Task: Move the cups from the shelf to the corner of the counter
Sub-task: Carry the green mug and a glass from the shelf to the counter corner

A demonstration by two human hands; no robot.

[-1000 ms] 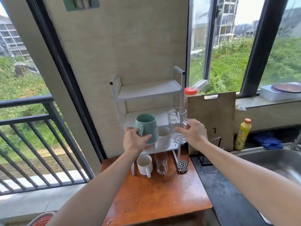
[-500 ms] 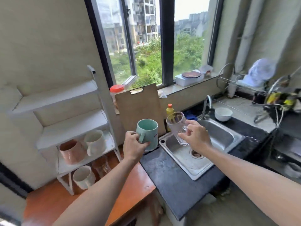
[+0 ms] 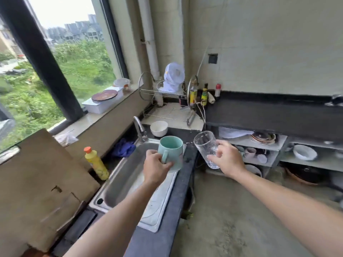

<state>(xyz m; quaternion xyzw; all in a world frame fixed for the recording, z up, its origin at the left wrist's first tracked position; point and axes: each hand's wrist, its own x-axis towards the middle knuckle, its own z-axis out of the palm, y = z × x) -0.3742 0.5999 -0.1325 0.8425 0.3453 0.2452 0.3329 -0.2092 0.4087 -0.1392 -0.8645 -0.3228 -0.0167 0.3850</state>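
Note:
My left hand (image 3: 155, 165) grips a teal mug (image 3: 171, 151) by its handle and holds it upright above the steel sink (image 3: 122, 184). My right hand (image 3: 227, 160) is closed around a clear glass mug (image 3: 205, 145), tilted left, in the air past the counter's front edge over the floor. The dark counter (image 3: 185, 160) runs along the sink toward the far corner, where a wire dish rack (image 3: 172, 110) stands. The white shelf is out of view.
A white bowl (image 3: 159, 128) sits behind the tap (image 3: 138, 128). A yellow bottle (image 3: 96, 164) and a wooden cutting board (image 3: 37, 182) stand at the left. Sauce bottles (image 3: 198, 93) crowd the corner. Low shelves (image 3: 263, 149) with dishes are at the right; concrete floor below.
The view has swung right, away from the white shelf to the sink and the far corner. Both hands have carried the teal mug and the glass mug along.

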